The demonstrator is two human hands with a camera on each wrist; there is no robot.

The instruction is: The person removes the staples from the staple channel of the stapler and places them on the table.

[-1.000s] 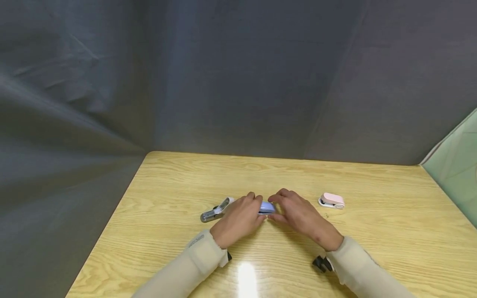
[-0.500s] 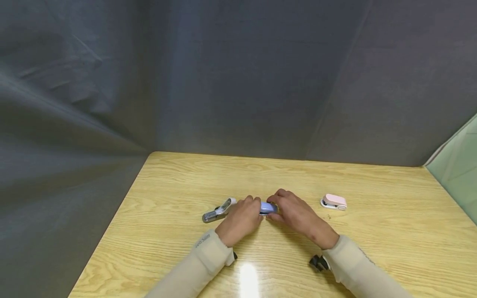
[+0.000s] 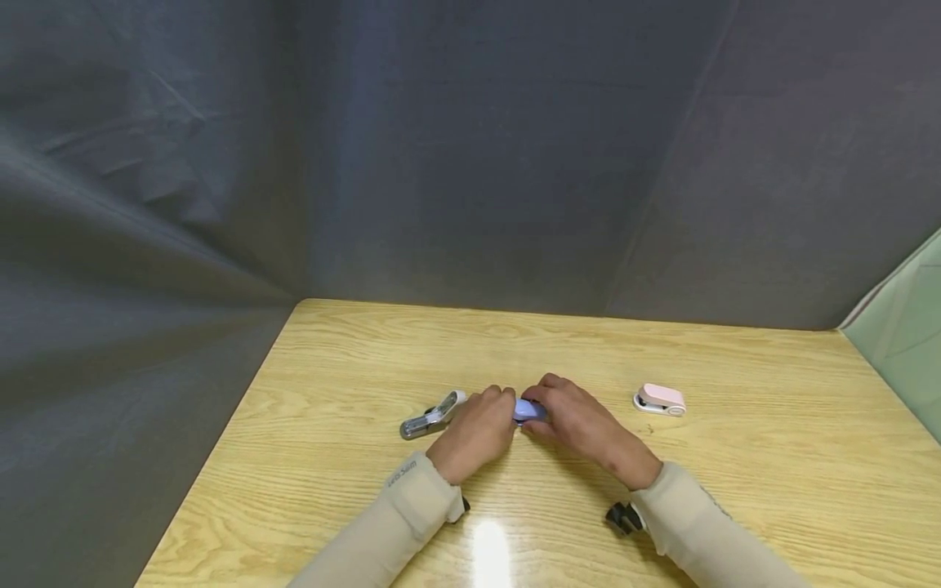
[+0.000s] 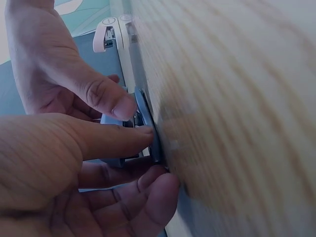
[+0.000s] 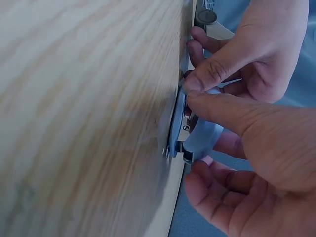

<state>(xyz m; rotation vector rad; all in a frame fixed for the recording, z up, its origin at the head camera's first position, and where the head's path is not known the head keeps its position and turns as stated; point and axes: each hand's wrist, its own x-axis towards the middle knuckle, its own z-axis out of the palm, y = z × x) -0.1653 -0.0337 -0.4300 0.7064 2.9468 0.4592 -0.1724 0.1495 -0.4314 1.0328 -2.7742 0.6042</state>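
A small blue stapler [image 3: 528,410] rests low at the table's middle, between both hands. My left hand [image 3: 474,433] grips its left end, hiding much of it. At the other end, my right hand [image 3: 584,425] holds it between thumb and fingers. In the left wrist view, both thumbs press near the stapler's base [image 4: 148,123], which lies against or just above the wood. The right wrist view shows a gap between its rounded blue top [image 5: 205,138] and the base. A grey and white stapler [image 3: 432,416] lies unfolded just left of my left hand.
A pink and white stapler [image 3: 659,399] sits to the right of my right hand. The wooden table [image 3: 353,351] extends around the hands. A dark curtain [image 3: 470,163] hangs behind it and along the left side.
My right hand has shifted slightly left along the blue stapler, covering more of its right end. The left hand stays on the stapler. The view has drifted a little.
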